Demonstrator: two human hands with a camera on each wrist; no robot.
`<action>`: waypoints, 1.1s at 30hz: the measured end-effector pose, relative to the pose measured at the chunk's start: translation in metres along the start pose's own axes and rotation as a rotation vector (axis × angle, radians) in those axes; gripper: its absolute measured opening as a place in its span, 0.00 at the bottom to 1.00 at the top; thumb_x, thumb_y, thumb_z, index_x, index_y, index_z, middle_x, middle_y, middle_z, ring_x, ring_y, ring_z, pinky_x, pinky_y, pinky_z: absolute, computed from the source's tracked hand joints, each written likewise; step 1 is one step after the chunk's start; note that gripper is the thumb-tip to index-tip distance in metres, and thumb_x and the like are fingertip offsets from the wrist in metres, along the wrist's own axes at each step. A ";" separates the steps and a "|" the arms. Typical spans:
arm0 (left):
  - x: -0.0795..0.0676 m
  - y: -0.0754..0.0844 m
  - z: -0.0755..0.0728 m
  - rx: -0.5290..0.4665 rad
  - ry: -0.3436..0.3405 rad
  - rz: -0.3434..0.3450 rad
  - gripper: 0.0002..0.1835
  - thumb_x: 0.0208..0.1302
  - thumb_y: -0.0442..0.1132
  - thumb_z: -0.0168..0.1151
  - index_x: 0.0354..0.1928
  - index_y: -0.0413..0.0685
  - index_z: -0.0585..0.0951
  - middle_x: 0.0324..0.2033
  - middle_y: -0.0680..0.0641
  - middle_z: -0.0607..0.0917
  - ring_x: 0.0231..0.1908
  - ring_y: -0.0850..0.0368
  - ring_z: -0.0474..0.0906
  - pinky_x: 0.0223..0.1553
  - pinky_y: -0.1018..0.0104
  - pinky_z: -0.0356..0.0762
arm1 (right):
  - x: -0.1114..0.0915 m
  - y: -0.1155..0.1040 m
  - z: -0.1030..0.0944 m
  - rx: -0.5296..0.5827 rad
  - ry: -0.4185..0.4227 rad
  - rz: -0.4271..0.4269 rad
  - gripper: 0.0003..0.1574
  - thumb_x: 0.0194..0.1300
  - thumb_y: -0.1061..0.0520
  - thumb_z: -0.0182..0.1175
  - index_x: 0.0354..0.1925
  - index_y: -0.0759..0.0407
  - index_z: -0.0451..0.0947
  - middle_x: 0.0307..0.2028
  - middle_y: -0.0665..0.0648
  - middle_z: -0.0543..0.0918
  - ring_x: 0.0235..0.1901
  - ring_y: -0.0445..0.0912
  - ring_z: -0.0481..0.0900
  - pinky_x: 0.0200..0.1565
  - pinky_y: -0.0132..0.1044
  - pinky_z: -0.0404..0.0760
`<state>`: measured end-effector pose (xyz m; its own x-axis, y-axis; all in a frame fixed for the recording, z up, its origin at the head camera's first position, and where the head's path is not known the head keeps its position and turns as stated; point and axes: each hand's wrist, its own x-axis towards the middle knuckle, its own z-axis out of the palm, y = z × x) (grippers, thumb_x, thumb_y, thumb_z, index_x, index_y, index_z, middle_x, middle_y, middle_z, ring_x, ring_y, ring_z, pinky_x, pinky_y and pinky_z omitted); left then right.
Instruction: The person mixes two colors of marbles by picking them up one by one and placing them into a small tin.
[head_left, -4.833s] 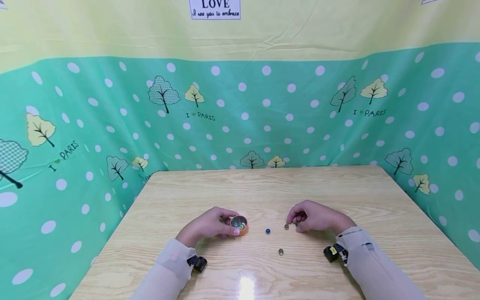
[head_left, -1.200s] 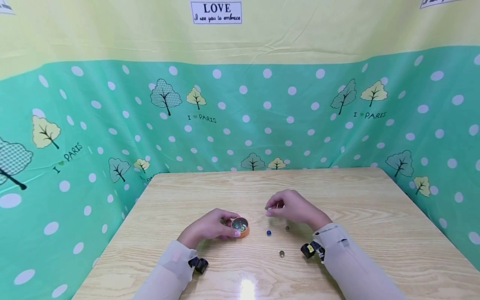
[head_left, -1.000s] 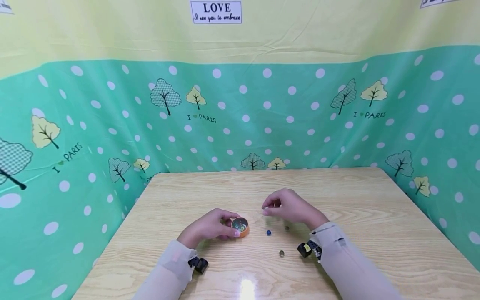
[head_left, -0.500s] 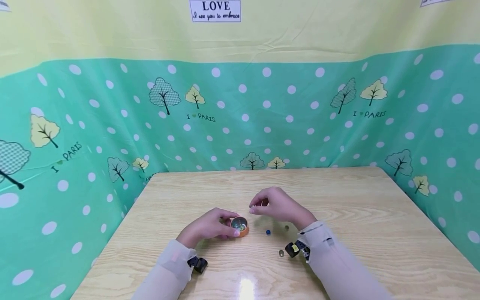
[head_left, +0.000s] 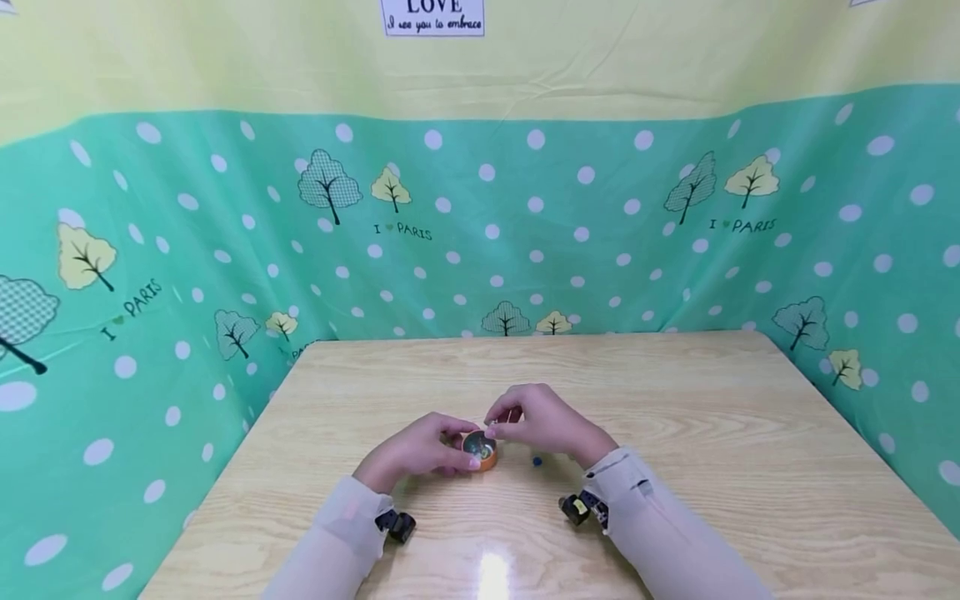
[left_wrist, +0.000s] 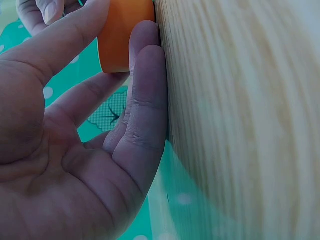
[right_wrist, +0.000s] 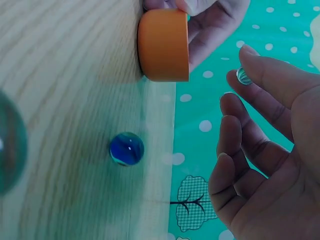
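Observation:
My left hand (head_left: pixel 420 448) grips a small orange cup (right_wrist: pixel 165 46) between thumb and fingers, holding it upright on the table. Inside the cup, something small and greenish shows in the head view; how many pieces lie there I cannot tell. Thumb and index fingertip of my right hand (head_left: pixel 543 423) pinch a clear glass marble (right_wrist: pixel 244 76) just above the cup's far right rim. A blue marble (right_wrist: pixel 126 149) lies on the table right of the cup, below the right hand. Another glass marble (right_wrist: pixel 9 145), blurred and cut off, appears at the right wrist view's left edge.
The wooden table (head_left: pixel 675 392) runs back to a green dotted cloth (head_left: pixel 420 250) that hangs behind it and along both sides. A wrist camera (head_left: pixel 575 509) on the right sleeve blocks part of the table in the head view.
The right hand has picked up the clear marble from the table on the right and carried it left to the cup. Its arm now covers two marbles seen earlier. The left hand stays put.

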<state>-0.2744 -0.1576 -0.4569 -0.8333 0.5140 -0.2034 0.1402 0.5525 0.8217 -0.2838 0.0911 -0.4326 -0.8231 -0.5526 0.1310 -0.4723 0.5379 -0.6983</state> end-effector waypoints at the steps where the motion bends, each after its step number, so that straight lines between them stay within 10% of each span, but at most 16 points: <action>1: 0.000 0.000 0.000 0.001 0.002 -0.002 0.27 0.61 0.49 0.77 0.63 0.58 0.84 0.31 0.48 0.85 0.27 0.55 0.83 0.29 0.64 0.78 | 0.000 0.000 0.001 0.000 -0.002 -0.002 0.05 0.65 0.47 0.74 0.39 0.43 0.90 0.35 0.39 0.86 0.35 0.43 0.79 0.36 0.35 0.79; 33: 0.000 0.001 0.000 -0.035 0.001 -0.003 0.30 0.61 0.47 0.77 0.66 0.55 0.82 0.34 0.46 0.85 0.27 0.54 0.84 0.31 0.63 0.80 | 0.001 -0.002 0.018 -0.090 0.015 -0.001 0.11 0.63 0.48 0.75 0.42 0.49 0.91 0.25 0.45 0.77 0.24 0.40 0.71 0.26 0.32 0.70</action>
<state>-0.2741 -0.1569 -0.4565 -0.8344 0.5116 -0.2052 0.1192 0.5310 0.8390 -0.2784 0.0778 -0.4439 -0.8269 -0.5439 0.1428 -0.4990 0.5929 -0.6320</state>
